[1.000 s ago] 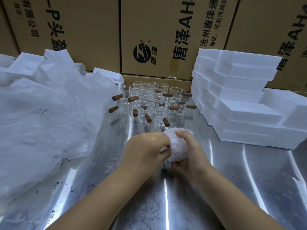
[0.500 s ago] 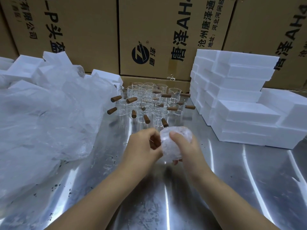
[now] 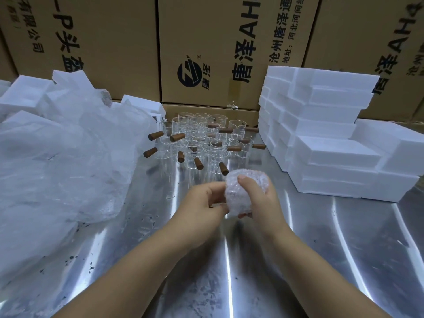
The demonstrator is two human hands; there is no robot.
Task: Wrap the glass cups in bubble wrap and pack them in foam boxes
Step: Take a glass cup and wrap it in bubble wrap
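Fingers (image 3: 245, 180) of left hand (image 3: 202, 203) and right hand (image 3: 259, 198) grasp bubble-wrapped cup (image 3: 236, 196); I log glass cups (image 3: 202, 138) at 12 o'clock.
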